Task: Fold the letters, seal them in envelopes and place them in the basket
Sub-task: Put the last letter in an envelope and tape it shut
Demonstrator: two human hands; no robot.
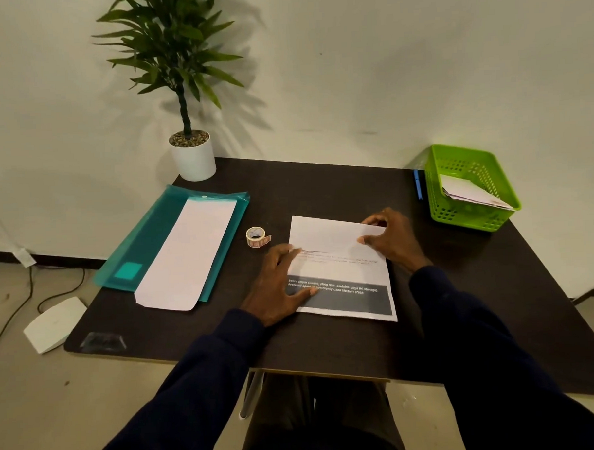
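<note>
head view: the dark counter [321, 189] fills the middle, set against a pale wall. a potted plant [184, 93] stands at the far corner, well off beyond and to the left of the left grip [279, 281]. a teal plastic folder [146, 245] lies out to the left of that grip, with a long white envelope [188, 256] resting on it, the envelope's near end hanging past the folder onto the counter. the green basket [471, 186] sits beyond and to the right of the right grip [391, 239], holding a few white papers [471, 191] tilted against its side; a blue pen [417, 184] lies just beside the basket's left wall. the letter [342, 274] lies between the two grips, its far part folded over toward the person so the blank back shows above the printed text and grey band. the left grip lies open and flat, pressing on the letter's left edge. the right grip has fingers curled and pinches the folded flap's right side. a small tape roll [256, 236] sits just beyond the left grip, apart from the letter.
</note>
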